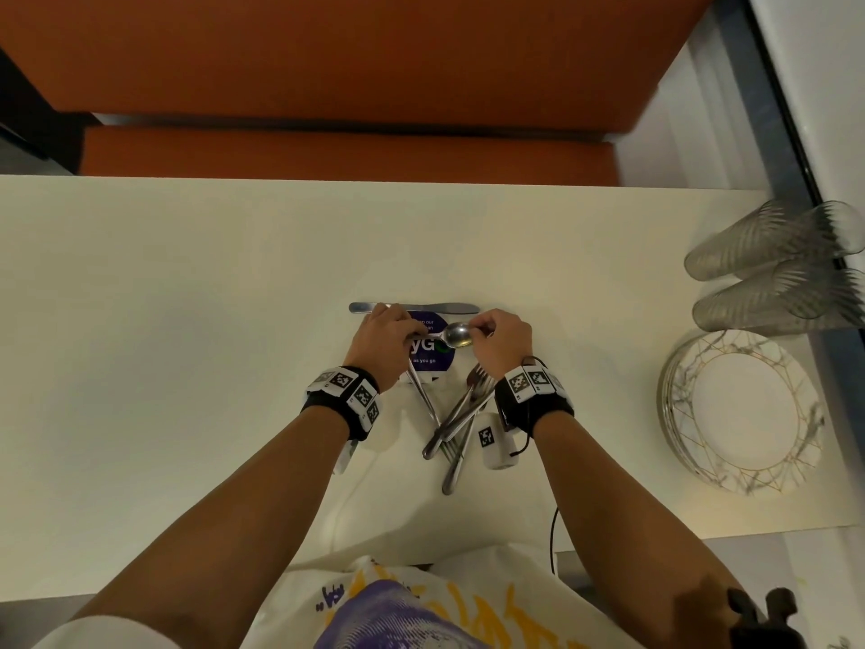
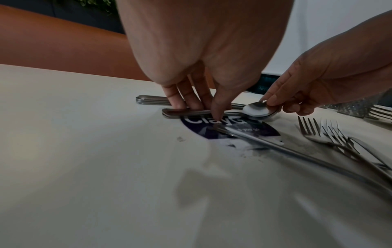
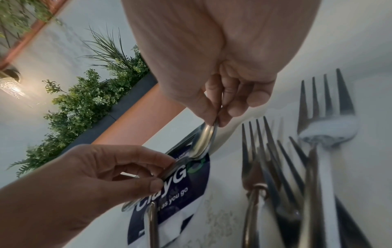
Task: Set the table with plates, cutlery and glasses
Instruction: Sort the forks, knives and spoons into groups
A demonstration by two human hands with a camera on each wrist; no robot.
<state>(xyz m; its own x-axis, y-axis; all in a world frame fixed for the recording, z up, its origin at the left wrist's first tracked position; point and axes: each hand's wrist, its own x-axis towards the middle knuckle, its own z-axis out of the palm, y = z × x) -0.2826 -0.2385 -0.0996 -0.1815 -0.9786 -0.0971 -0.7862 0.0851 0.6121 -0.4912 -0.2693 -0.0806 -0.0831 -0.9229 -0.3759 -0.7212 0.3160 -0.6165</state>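
Two hands are working over the bench [image 1: 187, 320]. The left hand [image 1: 381, 341] is pinching the handles of stacked spoons [image 2: 212, 113], fingers [image 2: 192, 94] curled round them; the right hand [image 1: 503, 341] is pinching the bowl tips, fingers [image 3: 214, 100] clamped together. How many spoons are stacked I cannot tell. One knife [image 1: 414, 307] is lying just beyond the hands. A loose pile of forks [image 1: 475, 391] and other cutlery is sitting near the wrists. Two glasses [image 1: 772, 264] are lying beside one stack of plates [image 1: 744, 414].
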